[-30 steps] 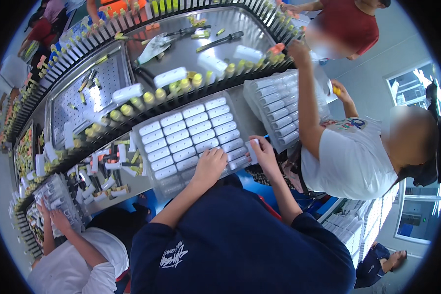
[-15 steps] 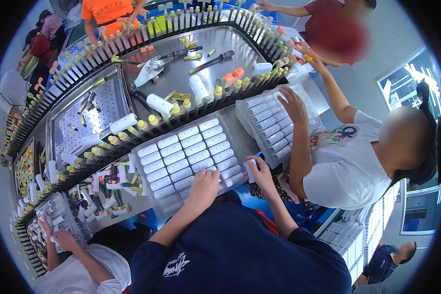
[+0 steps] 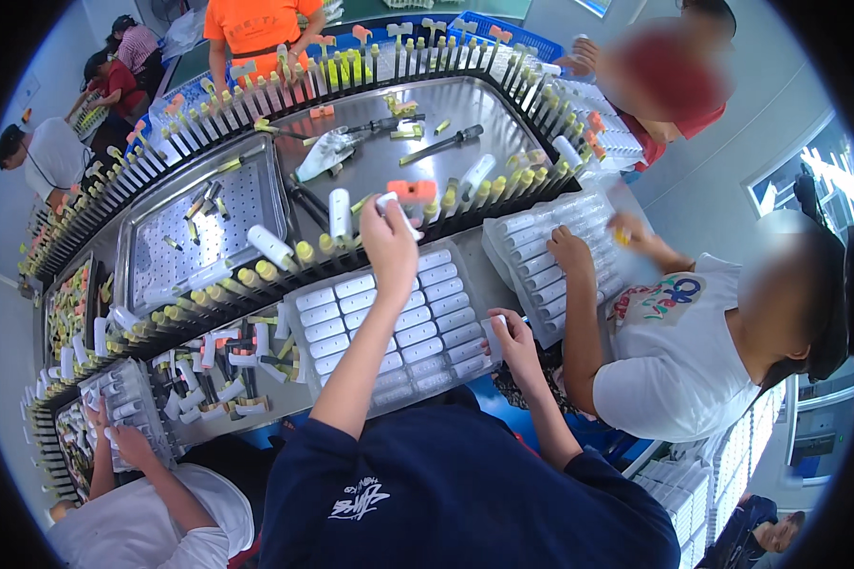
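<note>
My left hand is raised over the near row of posts, its fingers closed on a white rounded plastic shell. Right beside those fingers, an orange clip sits at the post row. Below my left forearm lies a clear plastic tray filled with columns of white oblong casings; the arm hides part of them. At the tray's right edge my right hand pinches a small whitish piece, too small to name for certain.
Black racks of posts with yellow-green tips curve around a metal tray holding tools and a glove. A co-worker's hand touches another tray of casings at right. Loose clamped parts lie at left.
My left hand has moved up and away from the tray of casings to the post row, with a white shell in it. My right hand stays by the tray's right edge.
</note>
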